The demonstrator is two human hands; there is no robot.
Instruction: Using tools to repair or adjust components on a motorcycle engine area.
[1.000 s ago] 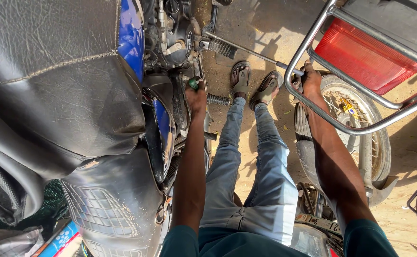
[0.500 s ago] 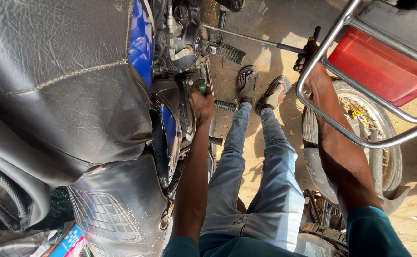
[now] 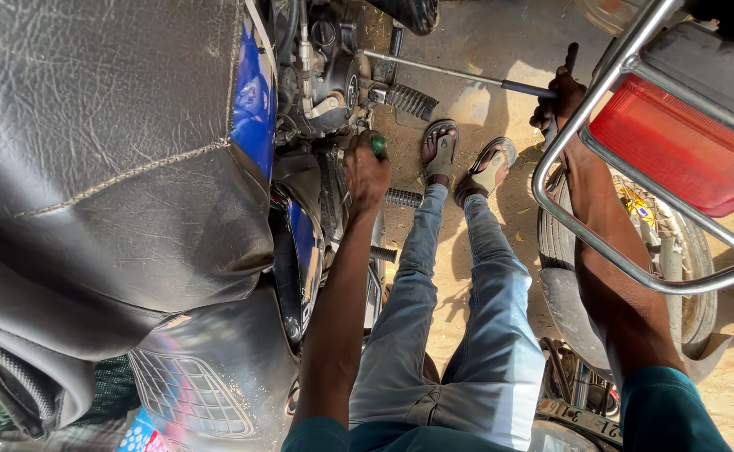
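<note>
Down by my knees, my left hand (image 3: pixel 367 172) is wrapped tight around a green-handled tool (image 3: pixel 378 146), pressed in against the greasy grey engine (image 3: pixel 327 67) of the blue motorcycle with the cracked black leather seat (image 3: pixel 107 159). Past my sandals, my right hand (image 3: pixel 556 102) is closed on the black grip of a long thin metal rod (image 3: pixel 442 70) running toward the engine, just behind the chrome rack (image 3: pixel 589 138) and red tail light (image 3: pixel 677 146) of the other bike.

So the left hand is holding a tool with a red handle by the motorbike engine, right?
Not quite. In the head view the left hand grips a tool with a green handle, not red, by the motorbike engine.
</note>
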